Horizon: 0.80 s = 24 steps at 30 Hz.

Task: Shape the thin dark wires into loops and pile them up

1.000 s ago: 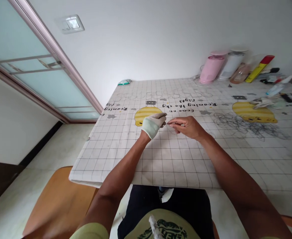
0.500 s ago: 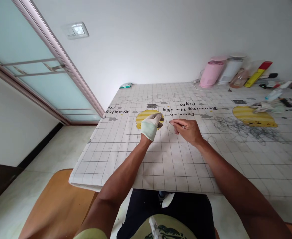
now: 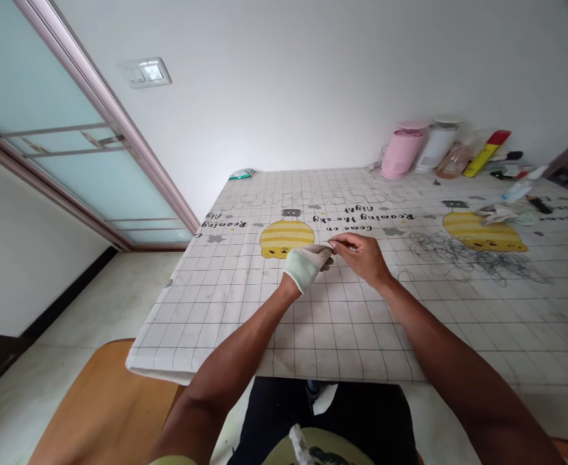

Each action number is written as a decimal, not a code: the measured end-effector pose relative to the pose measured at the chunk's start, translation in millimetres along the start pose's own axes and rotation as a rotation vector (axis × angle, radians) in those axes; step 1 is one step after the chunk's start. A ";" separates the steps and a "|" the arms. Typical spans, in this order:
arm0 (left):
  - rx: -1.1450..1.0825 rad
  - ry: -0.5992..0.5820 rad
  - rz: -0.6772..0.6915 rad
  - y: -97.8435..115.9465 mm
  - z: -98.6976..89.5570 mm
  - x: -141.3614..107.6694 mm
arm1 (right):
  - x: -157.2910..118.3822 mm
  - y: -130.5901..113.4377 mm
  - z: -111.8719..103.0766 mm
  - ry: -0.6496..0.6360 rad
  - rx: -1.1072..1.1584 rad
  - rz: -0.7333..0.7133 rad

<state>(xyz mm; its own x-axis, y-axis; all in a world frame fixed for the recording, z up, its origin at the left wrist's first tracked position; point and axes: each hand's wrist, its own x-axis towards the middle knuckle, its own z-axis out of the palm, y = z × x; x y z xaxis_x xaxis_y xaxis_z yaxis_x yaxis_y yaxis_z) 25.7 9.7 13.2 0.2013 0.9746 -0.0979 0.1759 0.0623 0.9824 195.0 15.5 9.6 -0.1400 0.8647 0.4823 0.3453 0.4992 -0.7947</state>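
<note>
The gloved left hand (image 3: 307, 265) and bare right hand (image 3: 365, 258) have just met, left of one dark tangle (image 3: 499, 261).
Both pinch at one shared spot; what they hold is too small to tell. Beyond the tangle, one crumpled glove (image 3: 509, 212) and two cylinders, pink (image 3: 400, 153) and white (image 3: 435, 150).

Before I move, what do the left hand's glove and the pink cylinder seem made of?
Glove: probably knitted fabric, matte, pale green; it follows the hand and wrist closely.
Pink cylinder: likely smooth plastic, judging by its even color and soft sheen.
</note>
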 end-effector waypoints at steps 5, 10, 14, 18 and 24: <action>0.329 0.008 0.057 2.2 2.6 -2.5 | -0.1 12.6 4.6 0.009 -0.184 -0.105; 0.442 0.020 0.071 0.6 3.0 0.5 | -0.2 30.3 3.0 -0.038 -0.465 -0.355; 0.351 0.104 0.134 3.4 -6.9 3.5 | -1.2 31.1 0.4 -0.081 -0.504 -0.439; 0.065 0.160 0.098 2.6 -16.6 8.4 | -3.2 20.9 -0.5 -0.164 -0.495 -0.510; 0.064 0.161 0.089 -4.4 -18.8 13.1 | -7.9 11.1 3.0 -0.198 -0.598 -0.558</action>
<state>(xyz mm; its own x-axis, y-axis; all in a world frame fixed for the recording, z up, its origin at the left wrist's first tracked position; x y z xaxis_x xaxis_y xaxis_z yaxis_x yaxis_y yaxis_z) 9.5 26.2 10.6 0.0631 0.9978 0.0204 0.2258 -0.0342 0.9736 197.1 14.4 -4.2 -0.5770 0.5214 0.6286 0.6027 0.7913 -0.1031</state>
